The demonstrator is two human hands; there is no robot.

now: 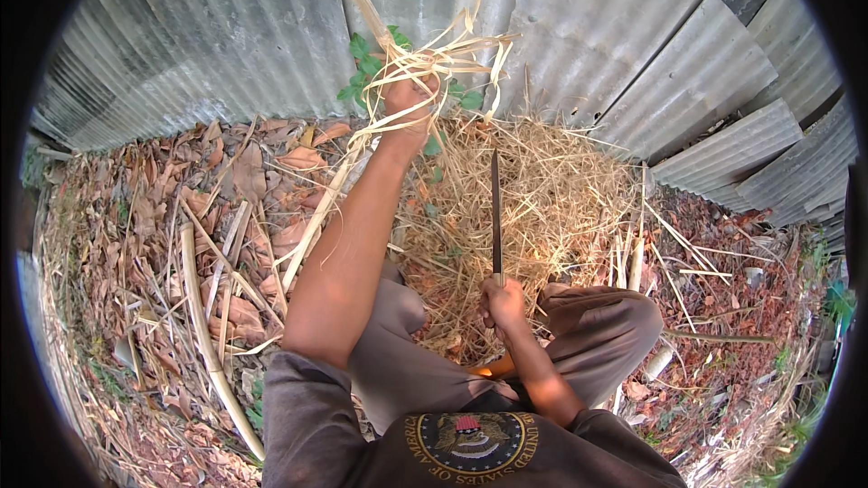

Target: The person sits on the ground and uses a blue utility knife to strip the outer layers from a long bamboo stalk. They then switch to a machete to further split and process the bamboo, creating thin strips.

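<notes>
My left arm reaches far forward, and my left hand (pixel 411 104) is closed around a bamboo piece (pixel 362 4) whose end points up toward the metal fence. A tangle of thin pale bamboo strips (pixel 466 47) hangs around that hand and partly covers the fingers. Close to my body, above my crossed legs, my right hand (pixel 503 304) grips the handle of a long knife (pixel 495 217). Its narrow dark blade points away from me, apart from the strips. Beneath the blade spreads a heap of straw-coloured shavings (pixel 561 185).
Upright corrugated metal sheets (pixel 226 36) stand along the far side, with a green leafy plant (pixel 362 63) against them. A long bamboo pole (pixel 201 325) lies on my left among dry brown leaves (pixel 149 217). Split bamboo pieces (pixel 636 262) lie to the right.
</notes>
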